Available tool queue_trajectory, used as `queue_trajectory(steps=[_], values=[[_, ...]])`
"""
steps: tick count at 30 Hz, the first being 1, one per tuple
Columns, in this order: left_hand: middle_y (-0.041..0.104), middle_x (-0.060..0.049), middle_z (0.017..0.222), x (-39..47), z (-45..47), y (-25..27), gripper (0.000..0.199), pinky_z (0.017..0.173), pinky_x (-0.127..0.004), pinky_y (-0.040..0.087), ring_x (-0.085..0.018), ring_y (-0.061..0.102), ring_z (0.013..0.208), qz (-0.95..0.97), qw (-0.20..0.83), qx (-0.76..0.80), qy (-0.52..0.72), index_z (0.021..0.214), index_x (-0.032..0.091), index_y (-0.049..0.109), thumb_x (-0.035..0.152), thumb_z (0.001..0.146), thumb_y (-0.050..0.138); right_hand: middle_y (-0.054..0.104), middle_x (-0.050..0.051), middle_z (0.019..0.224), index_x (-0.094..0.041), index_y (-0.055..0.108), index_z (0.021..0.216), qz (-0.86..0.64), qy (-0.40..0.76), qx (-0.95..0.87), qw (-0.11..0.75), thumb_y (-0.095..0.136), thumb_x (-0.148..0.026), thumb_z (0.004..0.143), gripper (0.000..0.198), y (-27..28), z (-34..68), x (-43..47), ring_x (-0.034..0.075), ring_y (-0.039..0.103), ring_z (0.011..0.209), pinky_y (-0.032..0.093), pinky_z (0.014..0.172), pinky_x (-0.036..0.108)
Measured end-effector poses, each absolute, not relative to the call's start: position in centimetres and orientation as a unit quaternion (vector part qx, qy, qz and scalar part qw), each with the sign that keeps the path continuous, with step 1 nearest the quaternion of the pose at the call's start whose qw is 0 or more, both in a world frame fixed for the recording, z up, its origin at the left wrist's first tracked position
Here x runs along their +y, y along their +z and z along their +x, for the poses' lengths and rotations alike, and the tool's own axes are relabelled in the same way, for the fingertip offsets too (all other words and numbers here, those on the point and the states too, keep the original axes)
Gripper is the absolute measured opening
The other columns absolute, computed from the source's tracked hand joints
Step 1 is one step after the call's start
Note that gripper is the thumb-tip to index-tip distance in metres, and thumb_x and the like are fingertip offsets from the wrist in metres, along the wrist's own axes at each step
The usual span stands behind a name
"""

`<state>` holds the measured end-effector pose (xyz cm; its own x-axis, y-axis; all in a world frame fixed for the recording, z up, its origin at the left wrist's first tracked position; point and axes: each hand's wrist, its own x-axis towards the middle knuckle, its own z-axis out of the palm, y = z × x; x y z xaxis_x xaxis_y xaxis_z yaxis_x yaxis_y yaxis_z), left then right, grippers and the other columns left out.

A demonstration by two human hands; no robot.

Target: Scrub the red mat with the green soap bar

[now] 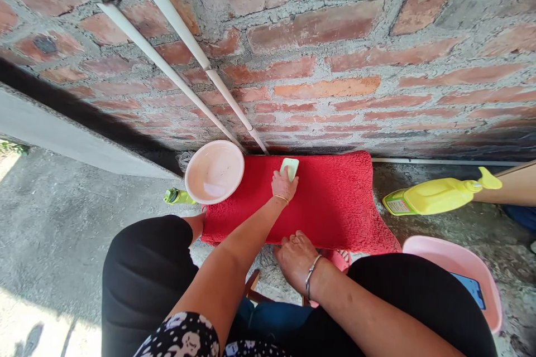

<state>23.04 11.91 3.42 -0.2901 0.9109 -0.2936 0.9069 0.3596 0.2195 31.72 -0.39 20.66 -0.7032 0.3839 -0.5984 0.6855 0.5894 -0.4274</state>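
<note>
A red fabric mat, with a fluffy texture on its right part, lies spread in front of me along the wall. My left hand reaches over its middle, with the fingers closed on a pale green bar of soap that rests against the fabric. At the mat's near edge, my right hand is curled closed on the cloth; its fingertips are partly hidden. To the left of the mat stands a pale pink basin with some water in it.
A yellow pump bottle is to the right. A pink tub beside my leg holds a phone. By the basin is a green bottle. White pipes run down the brick wall.
</note>
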Motion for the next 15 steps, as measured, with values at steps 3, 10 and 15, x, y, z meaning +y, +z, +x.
queue_trajectory(steps=[3, 10, 15], values=[[0.052, -0.017, 0.126, 14.1, 23.0, 3.7, 0.066, 0.086, -0.038, 0.047, -0.028, 0.058, 0.107, 0.481, 0.179, 0.858, 0.023, 0.146, 0.022, 0.037, 0.053, 0.088, 0.049, 0.067, 0.018, 0.099, -0.013, 0.070, 0.100, 0.318, -0.339, 0.853, 0.236, 0.047, -0.011, 0.084, 0.028, 21.2, 32.0, -0.2, 0.027, 0.064, 0.100, 0.043, 0.089, 0.041], [0.048, -0.016, 0.131, 12.7, 29.1, 2.7, 0.068, 0.090, -0.038, 0.046, -0.029, 0.054, 0.113, 0.623, 0.204, 0.755, -0.021, 0.146, 0.026, 0.038, 0.055, 0.086, 0.052, 0.067, 0.017, 0.101, -0.014, 0.070, 0.105, 0.317, -0.347, 0.853, 0.228, 0.047, -0.011, 0.085, 0.031, 21.7, 32.0, 0.0, 0.026, 0.064, 0.099, 0.045, 0.089, 0.041], [0.048, -0.012, 0.131, 12.2, 31.0, 2.9, 0.066, 0.093, -0.038, 0.045, -0.027, 0.052, 0.114, 0.672, 0.233, 0.703, -0.016, 0.146, 0.031, 0.037, 0.056, 0.086, 0.051, 0.068, 0.016, 0.099, -0.015, 0.070, 0.106, 0.330, -0.334, 0.856, 0.217, 0.047, -0.012, 0.085, 0.032, 21.2, 32.4, -0.8, 0.024, 0.064, 0.096, 0.046, 0.092, 0.042]])
